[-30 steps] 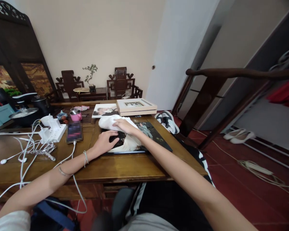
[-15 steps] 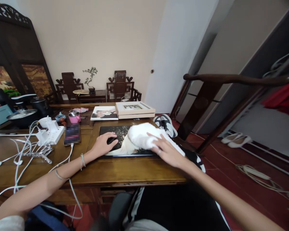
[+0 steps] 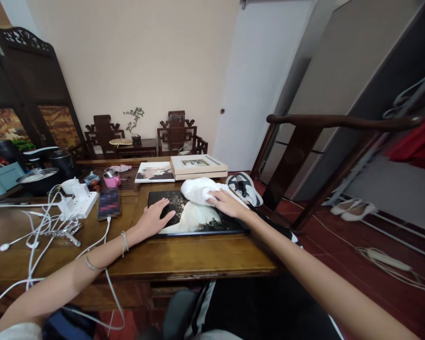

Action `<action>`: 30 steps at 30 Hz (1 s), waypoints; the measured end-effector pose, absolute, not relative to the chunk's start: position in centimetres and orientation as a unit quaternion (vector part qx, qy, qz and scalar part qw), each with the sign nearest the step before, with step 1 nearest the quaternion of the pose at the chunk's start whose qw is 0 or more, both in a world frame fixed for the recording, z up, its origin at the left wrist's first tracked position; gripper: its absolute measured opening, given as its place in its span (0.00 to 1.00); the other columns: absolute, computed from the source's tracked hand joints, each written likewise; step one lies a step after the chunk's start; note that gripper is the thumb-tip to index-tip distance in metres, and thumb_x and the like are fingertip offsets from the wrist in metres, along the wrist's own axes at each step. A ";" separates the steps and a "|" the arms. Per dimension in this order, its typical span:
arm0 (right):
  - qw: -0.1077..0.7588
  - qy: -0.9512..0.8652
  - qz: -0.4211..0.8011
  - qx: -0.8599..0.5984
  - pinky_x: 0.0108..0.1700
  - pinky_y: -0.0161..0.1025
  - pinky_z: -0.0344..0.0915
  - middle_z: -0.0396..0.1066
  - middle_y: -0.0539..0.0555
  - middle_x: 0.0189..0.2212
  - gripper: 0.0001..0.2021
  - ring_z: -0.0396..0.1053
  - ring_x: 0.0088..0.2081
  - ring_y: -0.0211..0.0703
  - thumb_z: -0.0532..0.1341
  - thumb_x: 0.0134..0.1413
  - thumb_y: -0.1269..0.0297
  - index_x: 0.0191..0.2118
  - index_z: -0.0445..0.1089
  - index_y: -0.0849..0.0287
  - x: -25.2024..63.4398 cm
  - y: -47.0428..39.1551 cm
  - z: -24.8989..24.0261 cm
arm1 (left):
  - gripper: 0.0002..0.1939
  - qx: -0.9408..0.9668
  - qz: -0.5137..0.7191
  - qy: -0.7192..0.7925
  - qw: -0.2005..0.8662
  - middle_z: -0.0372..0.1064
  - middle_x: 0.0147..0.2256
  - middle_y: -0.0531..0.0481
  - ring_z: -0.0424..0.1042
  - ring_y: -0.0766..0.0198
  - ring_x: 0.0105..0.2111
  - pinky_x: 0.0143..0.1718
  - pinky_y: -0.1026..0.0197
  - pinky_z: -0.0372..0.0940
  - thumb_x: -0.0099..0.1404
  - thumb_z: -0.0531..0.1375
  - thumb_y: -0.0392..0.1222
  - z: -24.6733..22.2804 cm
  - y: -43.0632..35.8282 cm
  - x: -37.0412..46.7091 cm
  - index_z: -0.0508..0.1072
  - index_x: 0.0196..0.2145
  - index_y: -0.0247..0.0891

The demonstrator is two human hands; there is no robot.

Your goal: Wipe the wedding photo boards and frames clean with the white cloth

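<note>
Both arms are stretched out long over the wooden table (image 3: 184,257), elbows nearly straight, reaching in from the near edge. The left hand (image 3: 155,218) lies palm down with the fingers spread flat, pressing on the near left corner of the large dark photo print (image 3: 194,219) that lies flat on the table in front of the person; it clasps nothing, just pins the print. The right arm comes in at a slant from the lower right, wrist level, and the right hand (image 3: 225,204) sits palm down on a bunched white cloth (image 3: 200,190), fingers curled loosely over the wad, holding it against the far right part of the print. A thin bracelet shows on the left wrist. Just beyond the cloth stands a stack of pale wooden frames (image 3: 198,166), with another photo print (image 3: 155,172) lying beside it to the left. Farther left on the table are a pink mug (image 3: 111,179), a phone (image 3: 108,203) on a white cable, and a white power strip (image 3: 78,204) amid a tangle of cords. A pair of black and white sneakers (image 3: 245,187) sits off the table's right end.
</note>
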State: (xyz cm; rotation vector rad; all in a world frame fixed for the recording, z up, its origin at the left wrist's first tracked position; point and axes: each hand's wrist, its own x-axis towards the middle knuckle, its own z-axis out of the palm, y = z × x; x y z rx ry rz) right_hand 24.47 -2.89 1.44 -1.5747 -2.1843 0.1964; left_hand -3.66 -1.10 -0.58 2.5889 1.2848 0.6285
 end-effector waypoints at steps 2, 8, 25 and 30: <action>0.226 -0.781 0.064 -0.579 0.52 0.55 0.58 0.75 0.60 0.35 0.14 0.69 0.42 0.55 0.47 0.57 0.63 0.29 0.67 0.58 24.2 -1.7 1.5 | 0.26 0.872 0.209 0.433 0.089 0.58 0.61 0.42 0.56 0.54 0.62 0.62 0.47 0.54 0.68 0.51 0.54 -0.6 -1.1 -3.7 0.64 0.58 0.37; 0.227 -0.800 0.069 -0.552 0.63 0.64 0.38 0.67 0.60 0.56 0.12 0.55 0.62 0.57 0.49 0.57 0.64 0.35 0.71 0.57 23.6 -7.4 0.3 | 0.24 0.874 0.216 0.427 0.084 0.58 0.61 0.41 0.57 0.53 0.62 0.61 0.45 0.54 0.68 0.50 0.51 -1.1 -0.8 -3.6 0.65 0.57 0.37; 0.256 -0.768 0.140 -0.571 0.43 0.47 0.63 0.70 0.54 0.28 0.12 0.67 0.35 0.50 0.50 0.48 0.56 0.23 0.63 0.56 27.4 -2.7 1.5 | 0.23 0.880 0.207 0.419 0.083 0.59 0.61 0.40 0.57 0.55 0.62 0.62 0.48 0.53 0.67 0.52 0.47 -0.8 -0.9 -3.5 0.66 0.57 0.35; 0.266 -0.760 0.117 -0.582 0.47 0.47 0.60 0.71 0.54 0.30 0.11 0.66 0.38 0.50 0.49 0.50 0.59 0.25 0.63 0.57 24.9 -0.6 1.6 | 0.23 0.876 0.214 0.424 0.083 0.59 0.61 0.42 0.57 0.55 0.62 0.61 0.47 0.54 0.67 0.52 0.48 -1.0 -0.7 -3.6 0.65 0.57 0.38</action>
